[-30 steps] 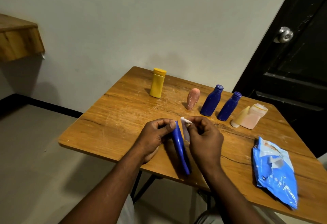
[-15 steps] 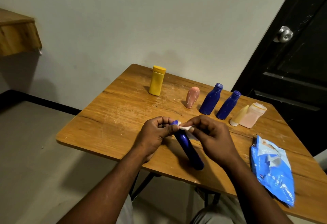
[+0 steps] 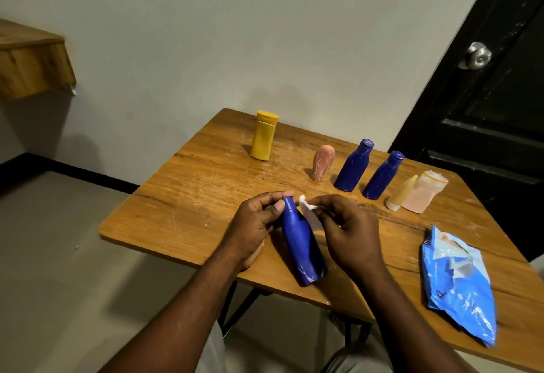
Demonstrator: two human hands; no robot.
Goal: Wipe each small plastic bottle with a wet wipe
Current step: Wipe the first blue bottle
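"Blue plastic bottle [image 3: 303, 243], slim-necked, is held tilted with its base near the front edge of the wooden worktop [image 3: 182, 213]; our left hand [image 3: 256, 225] pinches its neck with curled fingers [image 3: 278, 206]."

"And our right hand [image 3: 347, 231] pinches the small white wet wipe [image 3: 306, 204] beside the cap?"

"Yes. We judge that neck grip thin — one hard rub could twist the bottle loose, off the edge."

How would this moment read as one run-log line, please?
phase: wiping | left hand: grips blue bottle by neck | right hand: pinches wet wipe beside neck
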